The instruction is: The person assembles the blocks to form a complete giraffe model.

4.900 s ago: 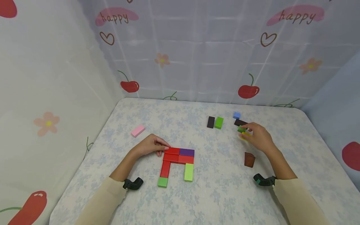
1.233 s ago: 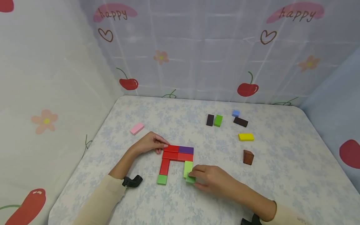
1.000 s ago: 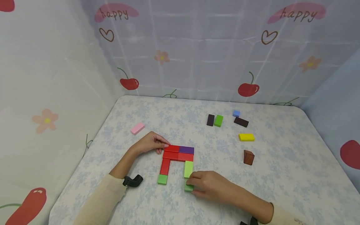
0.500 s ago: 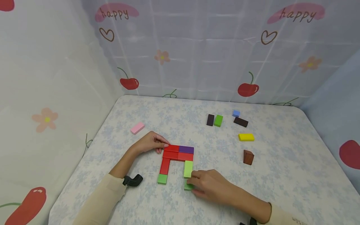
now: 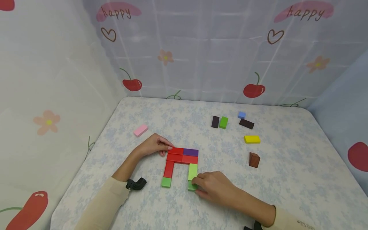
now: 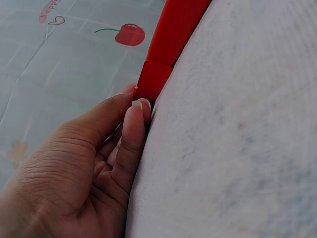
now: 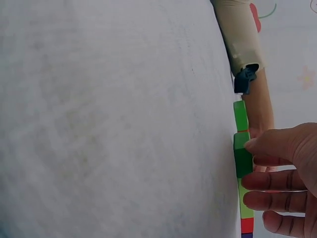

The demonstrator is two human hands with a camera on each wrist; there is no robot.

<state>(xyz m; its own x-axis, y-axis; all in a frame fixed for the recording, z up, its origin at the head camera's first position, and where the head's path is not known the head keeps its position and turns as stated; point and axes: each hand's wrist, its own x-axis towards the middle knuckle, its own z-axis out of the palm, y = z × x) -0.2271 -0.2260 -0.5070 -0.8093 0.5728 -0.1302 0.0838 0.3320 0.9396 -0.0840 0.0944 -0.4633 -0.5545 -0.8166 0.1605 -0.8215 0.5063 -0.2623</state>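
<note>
Two bare hands reached over a pale, patterned counter. The right hand pinched a green block between thumb and fingertips; the block lay at that hand's left, set against the near end of a lime block. The lime block's long axis ran straight away from the person, with the green block in line behind it; fingers covered too much to tell the green block's own long axis. The right hand was plainly the nearer one. The left hand, farther out and to the left, pinched the outer corner of a red block, whose right end touched a purple block. To the right of and beyond the right hand lay a brown block and, farther out, a yellow block. A pink block lay just beyond the left hand, slightly to its left.
</note>
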